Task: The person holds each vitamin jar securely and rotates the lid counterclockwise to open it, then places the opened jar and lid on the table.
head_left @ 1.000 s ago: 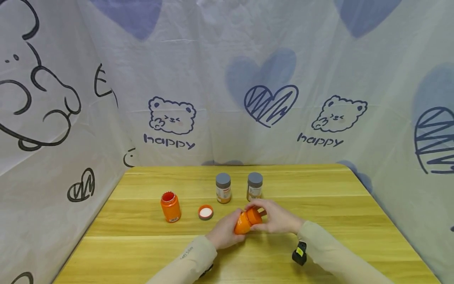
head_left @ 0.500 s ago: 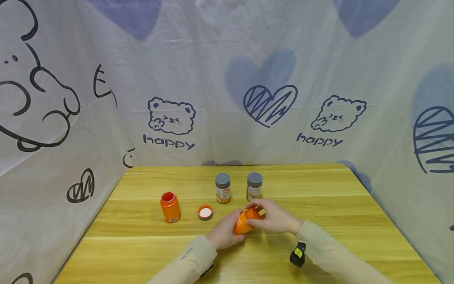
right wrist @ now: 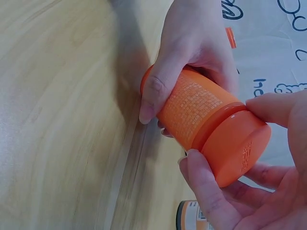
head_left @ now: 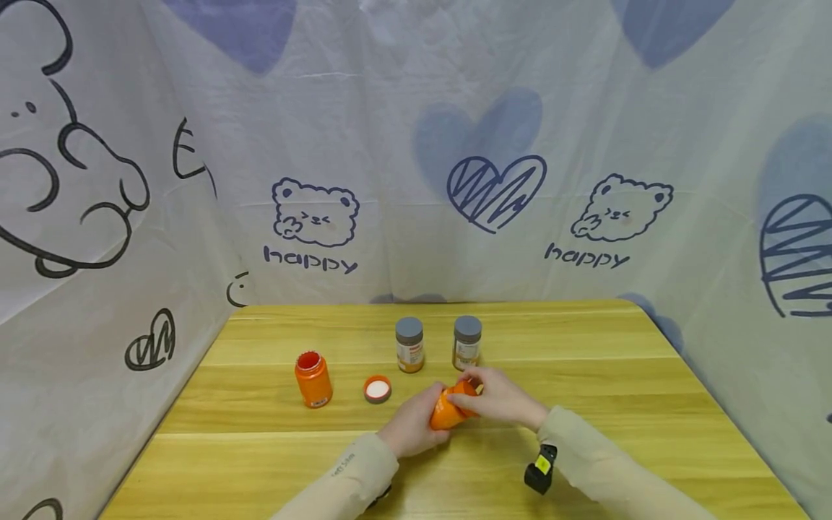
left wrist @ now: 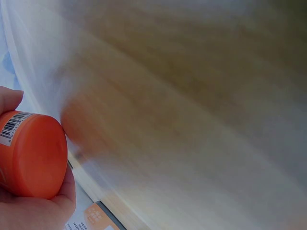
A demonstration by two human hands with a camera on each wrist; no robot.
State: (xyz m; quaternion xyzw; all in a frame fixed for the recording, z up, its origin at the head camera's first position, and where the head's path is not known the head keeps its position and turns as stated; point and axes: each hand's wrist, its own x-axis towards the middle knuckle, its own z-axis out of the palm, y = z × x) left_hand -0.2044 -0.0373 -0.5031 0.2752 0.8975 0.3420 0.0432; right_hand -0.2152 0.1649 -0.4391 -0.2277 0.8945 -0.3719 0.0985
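Observation:
An orange bottle point(head_left: 445, 412) is tilted above the table, its base toward the lower left. My left hand point(head_left: 413, 425) grips it round the body; the left wrist view shows the bottle's orange base point(left wrist: 42, 155) and a barcode on its side. On the bottle's other end sits an orange cap point(right wrist: 236, 146), which my right hand point(head_left: 499, 396) pinches at its edge between thumb and fingers. Fine print covers the bottle body point(right wrist: 192, 105) in the right wrist view. In the head view, my right fingers hide part of the cap.
An uncapped orange bottle point(head_left: 313, 380) stands at the left, with a cap point(head_left: 377, 390) lying inside-up to its right. Behind my hands stand two grey-lidded jars, the left jar point(head_left: 409, 347) and the right jar point(head_left: 466, 345). A patterned cloth point(head_left: 403, 144) hangs behind the wooden table point(head_left: 624, 375).
My right hand has turned about the cap, its thumb moving from the lower side up across the front. My left hand and the bottle stay nearly in place.

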